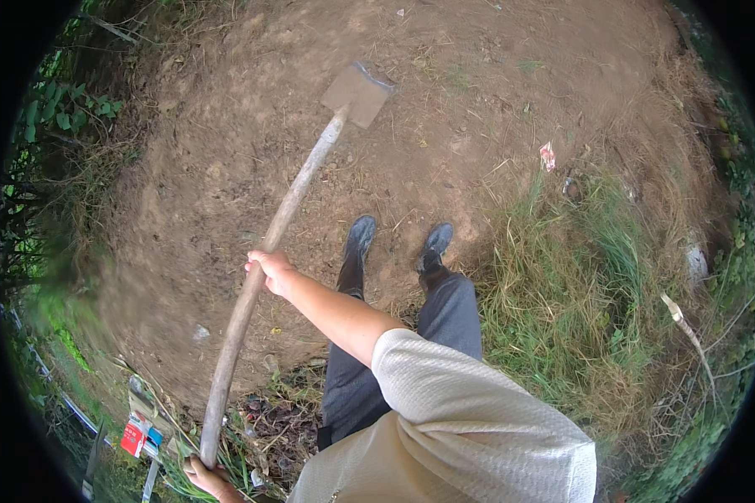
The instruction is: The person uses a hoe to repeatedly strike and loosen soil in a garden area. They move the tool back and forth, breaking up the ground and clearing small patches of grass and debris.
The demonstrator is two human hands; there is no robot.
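I hold a long-handled shovel with both hands. Its squarish metal blade (355, 94) has a worn, concave far edge and is over the bare soil beyond my feet; whether it touches the ground I cannot tell. A long wooden handle (286, 210) runs slantwise down to the lower left. My right hand (275, 270) wraps around the handle near its middle, the arm crossing in front of my body. Down at the lower left, my left hand (207, 479) grips the butt end and is partly cut off by the frame's bottom edge.
My dark, dusty boots (360, 236) stand on bare brown soil (226, 157). Tall grass (560, 270) grows to the right, near a broken branch (682, 317). A red package (133, 438) lies at lower left, and plant debris (280, 427) is close beside my leg. Leafy growth (63, 110) borders the left.
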